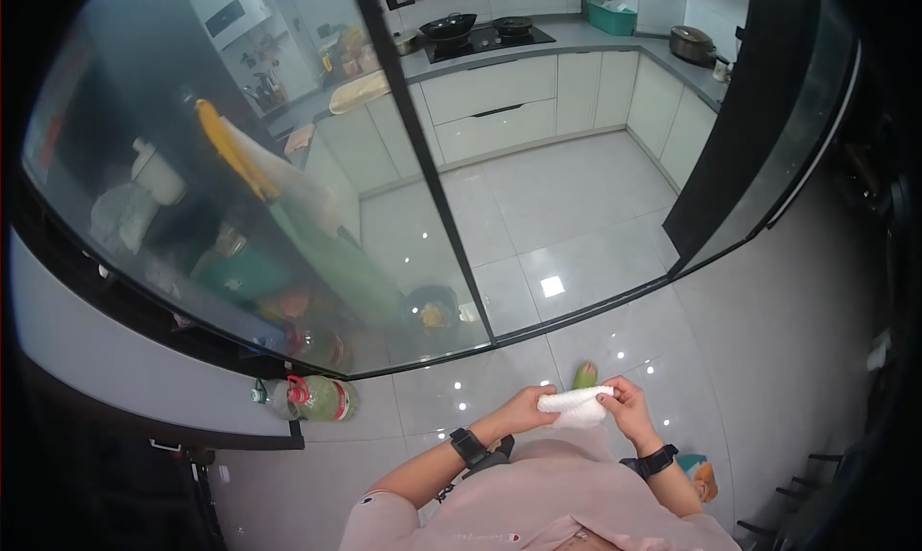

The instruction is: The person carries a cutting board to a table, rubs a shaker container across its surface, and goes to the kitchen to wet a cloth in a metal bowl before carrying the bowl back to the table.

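Note:
A white cloth [576, 409] is stretched between my two hands in front of my body, its lower part hanging down. My left hand [524, 411] pinches its left end, with the fingers closed on it. At the right end my right hand [629, 406] grips the cloth between thumb and fingers. Black bands are on both wrists. Below the cloth, the toe of a green slipper [585, 374] shows on the tiled floor.
A glass partition [279, 186] with a black frame stands ahead, open towards a kitchen. Large bottles [325, 398] stand on the floor at the left. Beyond are counters and a stove [495, 40] with pans. A dark door panel [744, 119] rises at the right.

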### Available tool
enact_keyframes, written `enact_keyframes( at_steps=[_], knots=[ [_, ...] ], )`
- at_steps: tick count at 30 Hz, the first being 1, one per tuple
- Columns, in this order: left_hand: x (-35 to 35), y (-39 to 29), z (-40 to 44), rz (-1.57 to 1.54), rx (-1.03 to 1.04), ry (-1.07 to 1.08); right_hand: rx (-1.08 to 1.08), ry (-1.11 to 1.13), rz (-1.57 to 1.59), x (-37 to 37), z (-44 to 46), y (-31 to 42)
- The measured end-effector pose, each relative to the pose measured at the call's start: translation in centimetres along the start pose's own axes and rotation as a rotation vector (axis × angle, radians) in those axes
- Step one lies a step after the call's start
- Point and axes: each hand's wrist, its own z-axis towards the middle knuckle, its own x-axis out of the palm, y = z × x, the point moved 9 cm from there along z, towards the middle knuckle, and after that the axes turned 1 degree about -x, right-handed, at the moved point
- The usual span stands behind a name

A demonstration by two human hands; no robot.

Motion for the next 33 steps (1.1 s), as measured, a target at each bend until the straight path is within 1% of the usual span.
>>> enact_keyframes(
  at_steps=[3, 5, 6, 7, 10, 12, 15, 18, 19, 20, 23, 26, 27, 28, 30, 33],
  knots=[
    [-3.6, 0.9, 7.1, 0.071, 0.025, -0.066, 0.049, 0.065, 0.024, -2.8, 7.4, -0.7],
    [-6.9, 0.0, 11.0, -0.103, 0.077, -0.268, 0.06, 0.109, 0.078, -5.5, 13.2, 0.1],
    [-8.6, -0.7, 12.5, -0.194, 0.103, -0.37, 0.054, 0.091, 0.042, -7.4, 15.9, 0.9],
    [-10.1, -1.2, 14.0, -0.284, 0.093, -0.415, 0.054, 0.069, 0.012, -9.3, 18.4, 1.7],
    [-14.1, -2.1, 17.4, -0.472, -0.04, -0.578, 0.097, 0.046, -0.049, -14.5, 26.0, 2.4],
    [-16.8, -2.5, 19.1, -0.548, -0.061, -0.698, 0.139, 0.057, -0.071, -16.4, 30.5, 2.4],
    [-19.4, -1.8, 20.1, -0.74, -0.082, -0.933, 0.187, 0.131, -0.098, -16.1, 36.7, 2.9],
    [-22.6, -2.6, 21.6, -0.728, 0.011, -0.988, 0.218, 0.214, -0.059, -12.9, 43.0, 3.3],
    [-24.1, -1.8, 22.4, -0.688, 0.046, -1.019, 0.201, 0.271, -0.074, -11.5, 45.2, 3.9],
    [-25.6, -0.9, 23.8, -0.768, 0.071, -1.032, 0.184, 0.322, -0.088, -10.2, 47.7, 4.7],
    [-30.6, -2.0, 27.3, -0.976, 0.161, -1.046, 0.159, 0.399, -0.199, -7.8, 54.0, 5.7],
    [-36.8, -3.1, 29.4, -0.965, 0.179, -1.178, 0.136, 0.411, -0.318, -6.8, 60.8, 6.6],
    [-39.1, -3.4, 29.6, -0.867, 0.164, -1.283, 0.117, 0.4, -0.368, -7.4, 63.2, 6.0],
    [-40.8, -3.6, 30.0, -0.864, 0.147, -1.317, 0.099, 0.386, -0.417, -8.0, 65.4, 5.6],
    [-44.2, -4.0, 31.1, -0.866, 0.118, -1.384, 0.163, 0.376, -0.499, -8.7, 69.6, 5.2],
    [-48.1, -3.9, 32.7, -0.885, 0.061, -1.388, 0.216, 0.39, -0.571, -8.9, 76.5, 5.1]
  ],
)
